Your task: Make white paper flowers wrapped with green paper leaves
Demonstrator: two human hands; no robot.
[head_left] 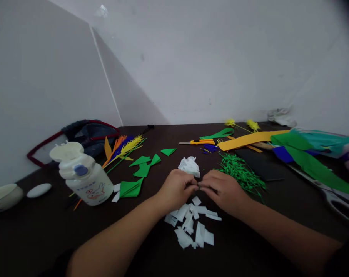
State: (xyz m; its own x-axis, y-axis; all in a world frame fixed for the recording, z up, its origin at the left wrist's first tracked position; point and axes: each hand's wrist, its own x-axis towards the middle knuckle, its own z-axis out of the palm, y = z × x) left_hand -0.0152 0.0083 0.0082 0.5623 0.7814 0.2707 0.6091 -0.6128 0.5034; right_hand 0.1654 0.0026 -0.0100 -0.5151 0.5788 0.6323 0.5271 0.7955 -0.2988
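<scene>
My left hand and my right hand meet over the middle of the dark table. The fingertips of both are pinched together around something too small to make out. Just beyond them lies a crumpled white tissue. Torn white paper pieces are scattered on the near side, below my hands. To the right of my right hand is a heap of shredded green paper. Cut green paper pieces lie left of my left hand.
A white bottle with its lid up stands at left, near a bowl. Behind my hands is a yellow utility knife with its blade out. Scissors, an orange paper strip and green paper lie at right.
</scene>
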